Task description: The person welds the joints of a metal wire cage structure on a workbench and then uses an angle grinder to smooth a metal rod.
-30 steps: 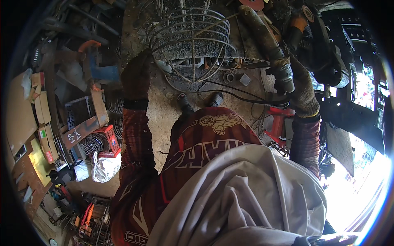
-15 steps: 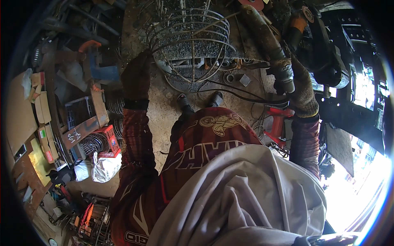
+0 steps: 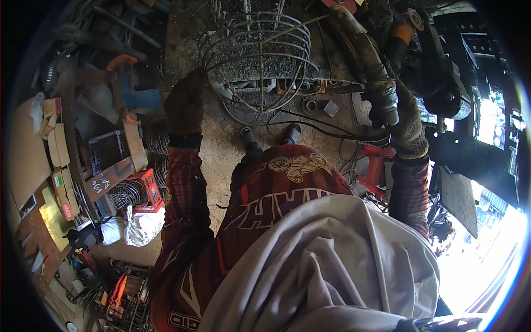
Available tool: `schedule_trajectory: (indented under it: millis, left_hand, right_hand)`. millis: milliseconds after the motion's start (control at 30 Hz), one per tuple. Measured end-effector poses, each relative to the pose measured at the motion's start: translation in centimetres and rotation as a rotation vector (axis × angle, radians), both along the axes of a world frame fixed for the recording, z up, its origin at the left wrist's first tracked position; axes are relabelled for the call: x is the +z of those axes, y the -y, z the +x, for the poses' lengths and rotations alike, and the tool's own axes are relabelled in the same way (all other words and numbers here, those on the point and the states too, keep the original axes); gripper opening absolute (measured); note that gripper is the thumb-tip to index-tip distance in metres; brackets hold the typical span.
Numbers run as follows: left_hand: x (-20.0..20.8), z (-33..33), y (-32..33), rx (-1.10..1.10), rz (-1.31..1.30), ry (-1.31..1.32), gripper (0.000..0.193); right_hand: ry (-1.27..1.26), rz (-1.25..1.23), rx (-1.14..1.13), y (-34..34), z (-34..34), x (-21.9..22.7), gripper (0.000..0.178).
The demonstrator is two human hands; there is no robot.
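When seen from above, wire cage [image 3: 261,61]: made of curved grey rods, resting upon the dusty worktop [image 3: 181,39], with lower rods reaching over the near edge.
Left hand [image 3: 185,108]: in dark glove, placed at the lower left side of the wire cage, with fingertips close to a rod there; too dark to tell how far closed, or whether really gripping.
Right hand [image 3: 410,124]: in pale knitted glove, well to the right of the wire cage, closed around the near end of a thick tubular tool [image 3: 359,47], with fingers mostly hidden.
Thin rod [image 3: 294,30]: stretching from the far end of the tubular tool leftward, across the upper part of the wire cage; not possible to tell if touching.
Black cable [image 3: 337,133]: running below and to the right of the wire cage.
Orange grinder [image 3: 401,39]: to the right of the wire cage, past the tubular tool.
Red crate [image 3: 148,191]: to the left of the wire cage and lower.
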State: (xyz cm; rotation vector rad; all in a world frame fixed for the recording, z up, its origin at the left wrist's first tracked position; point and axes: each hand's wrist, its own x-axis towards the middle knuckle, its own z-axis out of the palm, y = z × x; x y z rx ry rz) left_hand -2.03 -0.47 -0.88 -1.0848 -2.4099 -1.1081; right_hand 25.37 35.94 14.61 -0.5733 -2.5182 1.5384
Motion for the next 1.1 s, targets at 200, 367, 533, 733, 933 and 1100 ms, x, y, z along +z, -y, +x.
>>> schedule_trajectory:
  millis: [200,367,533,733,933,1100]
  left_hand:
    - [0.3,0.3,-0.3,0.018,0.021,0.044,0.027]
    - [0.2,0.1,0.0,0.009,-0.013,-0.015,0.027]
    - [0.4,0.2,-0.3,0.011,0.006,0.028,0.027]
    - [0.3,0.0,-0.1,-0.012,-0.059,-0.101,0.025]
    - [0.1,0.1,-0.1,0.024,-0.099,-0.068,0.025]
    - [0.3,0.6,-0.7,0.035,0.069,0.098,0.026]
  right_hand:
    - [-0.076,-0.046,0.018,0.3,-0.1,-0.3,0.070]
    - [0.024,-0.185,-0.061,0.4,0.1,0.2,0.076]
    - [-0.119,-0.333,0.020,-0.5,1.3,-1.2,0.071]
    - [-0.047,-0.293,-0.035,-1.1,1.3,-1.6,0.067]
    - [-0.055,-0.238,-0.048,-1.1,1.3,-1.9,0.067]
    - [-0.032,-0.160,-0.009,0.1,0.4,-0.9,0.057]
